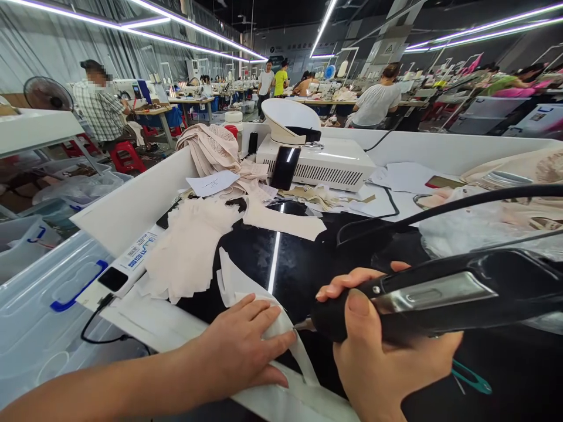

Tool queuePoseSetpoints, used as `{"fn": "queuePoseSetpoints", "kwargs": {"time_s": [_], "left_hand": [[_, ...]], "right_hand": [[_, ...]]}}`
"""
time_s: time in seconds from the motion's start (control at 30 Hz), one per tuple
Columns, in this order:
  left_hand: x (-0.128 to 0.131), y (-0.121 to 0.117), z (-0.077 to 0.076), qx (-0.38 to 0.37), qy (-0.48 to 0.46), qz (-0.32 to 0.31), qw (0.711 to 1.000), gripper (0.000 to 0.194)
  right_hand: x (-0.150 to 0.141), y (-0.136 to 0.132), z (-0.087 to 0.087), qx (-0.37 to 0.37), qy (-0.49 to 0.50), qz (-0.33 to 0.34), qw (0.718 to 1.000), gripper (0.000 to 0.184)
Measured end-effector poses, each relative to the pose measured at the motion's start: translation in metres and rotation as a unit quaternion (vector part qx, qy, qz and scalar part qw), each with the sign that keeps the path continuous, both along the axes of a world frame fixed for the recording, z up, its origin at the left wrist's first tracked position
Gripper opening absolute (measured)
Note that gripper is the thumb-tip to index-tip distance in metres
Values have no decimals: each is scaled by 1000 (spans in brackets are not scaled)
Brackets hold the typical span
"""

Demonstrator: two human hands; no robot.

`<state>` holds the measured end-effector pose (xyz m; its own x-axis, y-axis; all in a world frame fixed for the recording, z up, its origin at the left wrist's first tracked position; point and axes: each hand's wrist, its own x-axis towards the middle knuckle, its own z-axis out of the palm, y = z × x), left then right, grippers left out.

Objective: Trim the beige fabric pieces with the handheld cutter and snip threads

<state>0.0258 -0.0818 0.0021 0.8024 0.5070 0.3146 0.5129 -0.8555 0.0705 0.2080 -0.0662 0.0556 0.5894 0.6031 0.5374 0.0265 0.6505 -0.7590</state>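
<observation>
My right hand [387,351] is wrapped round a black corded hand tool [444,293] with a silver panel on its side. The tool's narrow metal tip [304,325] points left and meets the edge of a curved white strip [303,354]; what it does to the material there is too small to tell. Flat on the white pieces, with fingers stretched out, lies my left hand [246,343]. Its index finger is close beside the tip. A stack of pale cream fabric pieces [191,246] sits beyond my left hand, and a single cut piece [285,223] rests on the black work surface [250,255].
A white vented box [316,161] at the back carries a white cap [292,120]; a phone [285,167] leans against it. The cable [475,202] arches across the right. Teal-handled snips [472,378] lie near my right wrist. Low white walls [132,217] edge the table. People sit beyond.
</observation>
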Motion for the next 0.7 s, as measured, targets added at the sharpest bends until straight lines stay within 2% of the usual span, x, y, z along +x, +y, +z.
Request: {"fn": "queuePoseSetpoints", "kwargs": {"time_s": [0.13, 0.43, 0.7], "left_hand": [[4, 1, 4, 0, -3, -7, 1000, 63], [4, -1, -9, 16, -23, 4, 1000, 59], [1, -3, -6, -15, -13, 3, 1000, 55]], "right_hand": [[1, 0, 0, -6, 9, -2, 1000, 51], [2, 0, -3, -5, 12, 7, 1000, 51], [-1, 0, 0, -11, 10, 7, 1000, 51]]}}
